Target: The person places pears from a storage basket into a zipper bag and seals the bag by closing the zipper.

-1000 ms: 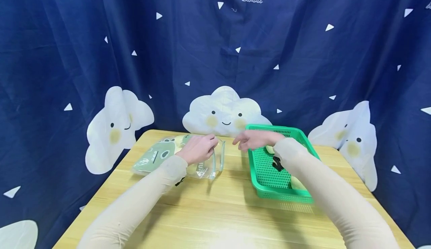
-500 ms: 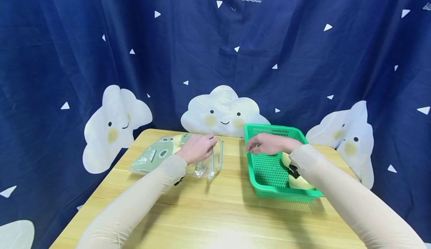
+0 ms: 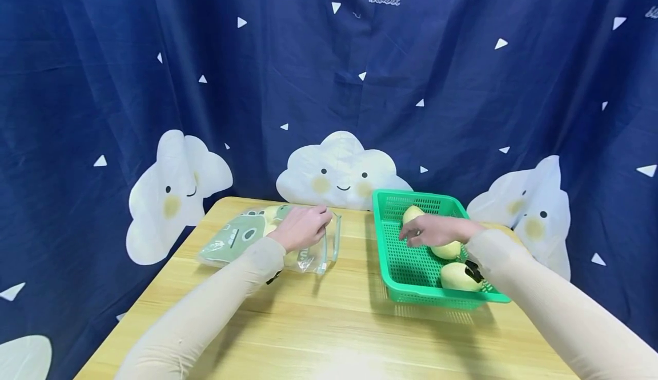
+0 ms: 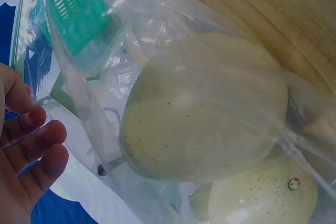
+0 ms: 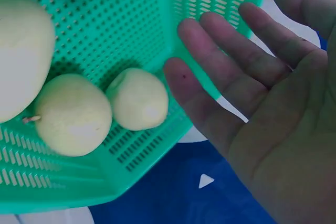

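Note:
My left hand (image 3: 300, 228) pinches the open end of a clear zip bag (image 3: 228, 244) with a green cartoon print, lying on the table. Pale yellow speckled pears (image 4: 202, 111) show through its film in the left wrist view. Over the green plastic basket (image 3: 384, 257) hovers my right hand (image 3: 436, 231), fingers loosely bent and holding nothing. Three pears lie in that basket: a near pear (image 3: 457, 277), a middle pear (image 3: 447, 250) partly under the hand, and a far pear (image 3: 412, 214). The right wrist view shows the palm apart from the pears, one with its stem (image 5: 32, 119) visible.
The wooden table (image 3: 329, 317) carries the bag on the left and the basket on the right. Behind its far edge hangs a dark blue curtain (image 3: 319, 83) with white clouds and triangles. The basket's raised walls surround the pears.
My right hand has moved right, from between the bag and the basket to above the basket, uncovering more of the pears. The left hand has kept its place at the bag.

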Demonstrator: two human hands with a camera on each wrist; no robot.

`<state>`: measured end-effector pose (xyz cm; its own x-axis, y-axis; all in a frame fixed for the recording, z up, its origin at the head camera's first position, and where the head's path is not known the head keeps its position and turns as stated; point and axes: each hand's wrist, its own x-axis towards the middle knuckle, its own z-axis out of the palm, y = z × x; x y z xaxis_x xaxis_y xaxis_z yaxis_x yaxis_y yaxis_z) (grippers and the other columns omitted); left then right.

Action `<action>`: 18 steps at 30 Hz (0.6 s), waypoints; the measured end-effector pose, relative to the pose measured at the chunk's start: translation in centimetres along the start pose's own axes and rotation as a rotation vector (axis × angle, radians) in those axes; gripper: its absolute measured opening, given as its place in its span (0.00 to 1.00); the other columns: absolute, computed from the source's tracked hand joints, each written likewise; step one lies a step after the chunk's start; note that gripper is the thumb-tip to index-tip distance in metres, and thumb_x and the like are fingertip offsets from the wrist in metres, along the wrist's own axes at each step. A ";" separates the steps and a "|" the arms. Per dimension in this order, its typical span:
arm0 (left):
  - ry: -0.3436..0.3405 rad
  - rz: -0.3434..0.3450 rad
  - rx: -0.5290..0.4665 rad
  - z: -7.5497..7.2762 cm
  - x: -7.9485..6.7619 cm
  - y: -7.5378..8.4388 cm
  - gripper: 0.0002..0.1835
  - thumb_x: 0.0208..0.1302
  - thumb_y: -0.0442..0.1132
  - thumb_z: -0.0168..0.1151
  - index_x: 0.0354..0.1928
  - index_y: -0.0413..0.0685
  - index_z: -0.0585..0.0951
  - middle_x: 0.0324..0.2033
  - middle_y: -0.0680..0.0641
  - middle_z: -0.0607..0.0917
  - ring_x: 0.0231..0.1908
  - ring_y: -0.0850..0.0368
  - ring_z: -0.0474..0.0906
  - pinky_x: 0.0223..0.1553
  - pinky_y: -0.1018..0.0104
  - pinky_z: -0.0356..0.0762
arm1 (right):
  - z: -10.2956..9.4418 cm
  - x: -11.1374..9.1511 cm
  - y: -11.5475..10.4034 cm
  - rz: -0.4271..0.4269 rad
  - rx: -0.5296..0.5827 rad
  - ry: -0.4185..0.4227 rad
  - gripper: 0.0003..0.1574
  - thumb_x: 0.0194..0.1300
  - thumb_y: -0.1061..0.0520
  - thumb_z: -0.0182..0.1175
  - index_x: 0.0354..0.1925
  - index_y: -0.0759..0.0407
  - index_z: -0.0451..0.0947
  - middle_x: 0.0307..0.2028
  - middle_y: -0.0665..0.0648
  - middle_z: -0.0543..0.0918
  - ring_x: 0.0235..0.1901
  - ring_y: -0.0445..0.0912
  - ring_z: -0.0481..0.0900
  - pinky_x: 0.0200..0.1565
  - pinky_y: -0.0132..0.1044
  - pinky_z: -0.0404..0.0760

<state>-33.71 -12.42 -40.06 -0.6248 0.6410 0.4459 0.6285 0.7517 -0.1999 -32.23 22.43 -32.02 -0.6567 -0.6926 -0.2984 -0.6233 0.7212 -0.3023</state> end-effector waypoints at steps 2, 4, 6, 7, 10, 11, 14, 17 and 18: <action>-0.002 -0.002 -0.001 0.0 0.0 0.0 0.04 0.66 0.39 0.59 0.32 0.56 0.76 0.27 0.57 0.73 0.21 0.62 0.68 0.20 0.67 0.64 | 0.2 -0.4 0.4 0.003 -0.013 -0.011 0.21 0.72 0.55 0.56 0.58 0.61 0.79 0.49 0.57 0.86 0.49 0.49 0.83 0.54 0.49 0.79; -0.006 -0.003 0.002 -0.1 0.0 0.0 0.04 0.66 0.39 0.59 0.32 0.56 0.76 0.27 0.57 0.73 0.21 0.62 0.68 0.20 0.67 0.64 | 0.4 -0.9 0.7 0.008 -0.022 -0.030 0.23 0.71 0.53 0.56 0.60 0.62 0.78 0.50 0.57 0.86 0.50 0.49 0.83 0.53 0.50 0.79; -0.011 -0.003 0.004 -0.1 -0.1 0.0 0.04 0.66 0.38 0.59 0.32 0.55 0.76 0.27 0.57 0.73 0.21 0.62 0.68 0.21 0.67 0.65 | 0.7 -1.2 1.1 0.035 -0.014 -0.058 0.24 0.71 0.52 0.57 0.60 0.61 0.77 0.50 0.57 0.86 0.50 0.49 0.82 0.53 0.50 0.79; -0.014 -0.002 0.001 -0.1 -0.1 0.1 0.04 0.66 0.38 0.59 0.32 0.55 0.76 0.27 0.56 0.73 0.21 0.62 0.68 0.21 0.67 0.66 | 0.9 -1.3 1.3 0.058 -0.005 -0.069 0.24 0.71 0.52 0.57 0.61 0.60 0.77 0.49 0.55 0.86 0.50 0.49 0.82 0.54 0.50 0.79; -0.022 -0.003 -0.008 -0.2 -0.1 0.1 0.04 0.66 0.38 0.59 0.32 0.54 0.77 0.27 0.55 0.74 0.22 0.61 0.69 0.22 0.66 0.67 | 1.4 -1.7 1.7 0.113 0.016 -0.091 0.24 0.70 0.51 0.60 0.60 0.59 0.77 0.47 0.51 0.86 0.50 0.47 0.82 0.54 0.50 0.79; -0.026 -0.005 -0.012 -0.3 -0.1 0.1 0.04 0.66 0.38 0.59 0.32 0.54 0.76 0.27 0.55 0.74 0.22 0.61 0.69 0.22 0.66 0.67 | 1.5 -1.8 1.8 0.128 0.024 -0.088 0.24 0.69 0.51 0.61 0.60 0.58 0.77 0.47 0.51 0.85 0.49 0.47 0.82 0.54 0.50 0.78; -0.031 -0.013 -0.021 -0.4 -0.1 0.2 0.05 0.66 0.37 0.59 0.32 0.54 0.76 0.27 0.55 0.74 0.22 0.60 0.69 0.22 0.65 0.67 | 1.8 -2.2 2.2 0.139 0.019 -0.075 0.25 0.67 0.52 0.62 0.59 0.60 0.78 0.45 0.50 0.86 0.48 0.46 0.82 0.54 0.51 0.79; -0.029 -0.018 -0.017 -0.4 -0.1 0.2 0.05 0.66 0.38 0.59 0.31 0.54 0.76 0.27 0.55 0.73 0.22 0.60 0.69 0.22 0.65 0.67 | 1.9 -2.6 2.5 0.130 0.019 -0.077 0.26 0.66 0.53 0.63 0.59 0.63 0.77 0.45 0.52 0.86 0.48 0.47 0.82 0.54 0.51 0.79; -0.027 -0.017 -0.014 -0.4 -0.1 0.1 0.05 0.66 0.38 0.59 0.31 0.55 0.76 0.27 0.55 0.73 0.22 0.60 0.68 0.22 0.65 0.66 | 2.0 -2.8 2.6 0.129 0.022 -0.081 0.26 0.66 0.53 0.63 0.60 0.63 0.77 0.46 0.53 0.86 0.48 0.48 0.82 0.53 0.50 0.79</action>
<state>-33.38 -12.45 -39.79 -0.6477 0.6321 0.4254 0.6238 0.7605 -0.1804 -31.19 26.25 -33.74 -0.6936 -0.5935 -0.4083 -0.5260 0.8045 -0.2758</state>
